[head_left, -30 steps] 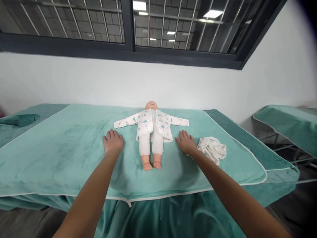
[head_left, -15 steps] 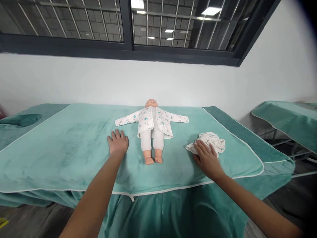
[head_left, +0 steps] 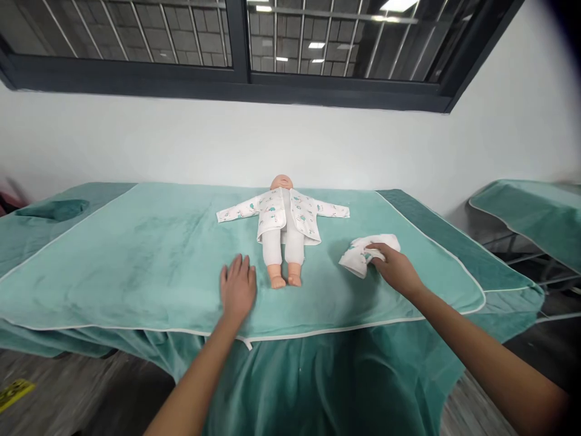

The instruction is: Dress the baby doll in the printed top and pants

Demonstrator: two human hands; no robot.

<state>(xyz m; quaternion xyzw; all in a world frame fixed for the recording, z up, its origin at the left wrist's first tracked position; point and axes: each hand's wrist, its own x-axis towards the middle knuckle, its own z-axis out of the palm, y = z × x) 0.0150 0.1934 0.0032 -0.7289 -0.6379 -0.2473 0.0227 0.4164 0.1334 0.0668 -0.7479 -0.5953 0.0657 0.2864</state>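
Note:
A baby doll (head_left: 282, 181) lies on its back on the green bed cover, its feet toward me. It wears a white printed jacket (head_left: 272, 209), open at the front with both sleeves spread wide, over white clothing on its body and legs. My left hand (head_left: 239, 286) rests open, palm down, on the cover just left of the doll's feet. To the right of the doll, my right hand (head_left: 394, 266) pinches a crumpled white printed baby garment (head_left: 358, 254). Its exact kind cannot be made out in its bunched state.
The green plush cover (head_left: 149, 266) with white piping spreads over the bed up to a white wall (head_left: 204, 136). Above is a dark-framed window (head_left: 345, 91) with bars. Another green-covered bed (head_left: 531, 212) stands at the right. A yellow label (head_left: 16, 393) marks the floor.
My right hand has gone from lying on the garment to gripping it, lifting part of it. My left hand has slid right and nearer to me, toward the doll's feet.

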